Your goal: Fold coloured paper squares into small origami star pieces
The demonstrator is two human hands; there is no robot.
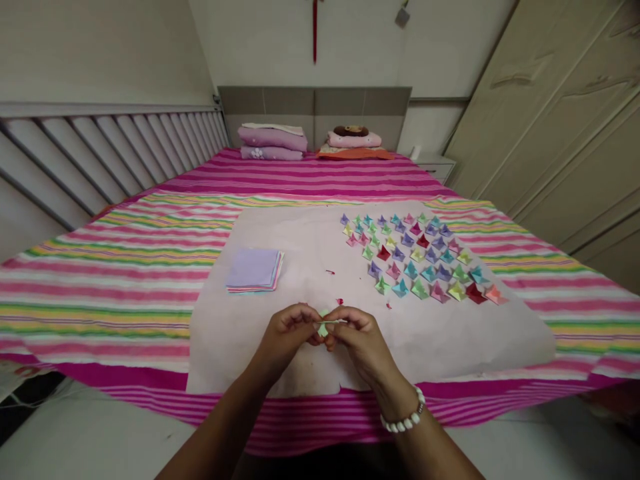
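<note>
Between my two hands is a small pale green folded paper, held over the near middle of a large white sheet. My left hand pinches its left side between thumb and fingers. On the right side, my right hand grips it the same way, a bead bracelet on that wrist. Fingers cover much of the paper, so its full folded shape is hidden. Just beyond the fingertips lies a small red scrap. A stack of coloured square papers, lilac on top, rests to the left.
Rows of small folded paper pieces in many colours stand on the sheet's right side. Another red scrap lies mid-sheet. Beneath is a bed with a striped cover; a rail runs along its left, folded bedding at the headboard.
</note>
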